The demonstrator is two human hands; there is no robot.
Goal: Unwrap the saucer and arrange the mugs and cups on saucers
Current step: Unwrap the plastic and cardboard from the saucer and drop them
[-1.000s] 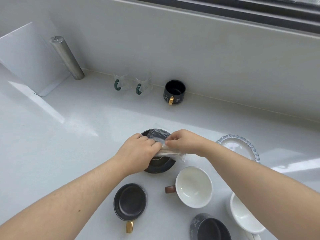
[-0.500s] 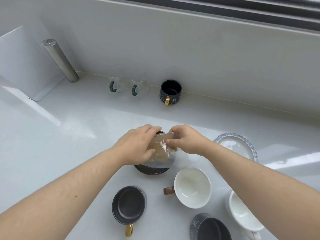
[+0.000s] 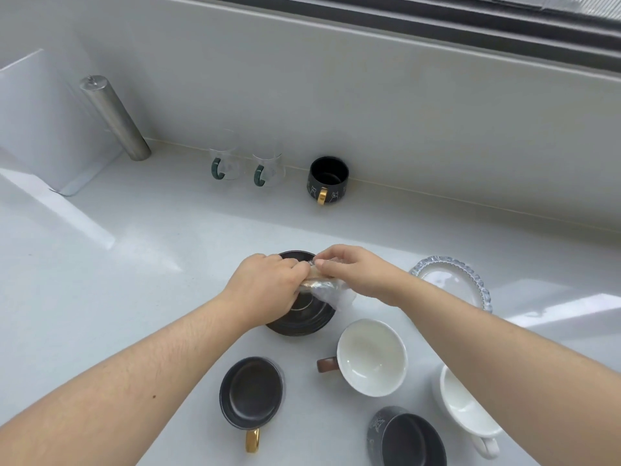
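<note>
A dark saucer (image 3: 302,322) lies on the white counter in the middle of the head view. Above it, my left hand (image 3: 265,287) and my right hand (image 3: 353,270) both pinch a crumpled clear plastic wrap (image 3: 331,292), which hangs over the saucer's right side. In front of the saucer stand a black mug with a gold handle (image 3: 251,395), a white cup with a brown handle (image 3: 371,356), a dark patterned mug (image 3: 410,438) and a white cup (image 3: 465,412) partly under my right forearm. A clear glass saucer with a beaded rim (image 3: 470,277) sits at the right.
Against the back wall stand two glass cups with green handles (image 3: 223,161) (image 3: 268,168) and a black mug with a gold handle (image 3: 327,179). A steel cylinder (image 3: 116,117) and a white board (image 3: 40,122) are at the far left. A window sill (image 3: 437,25) runs above.
The hands held the wrap stretched up over the saucer half a second ago; now it is bunched low between the fingers, and more of the bare dark saucer shows.
</note>
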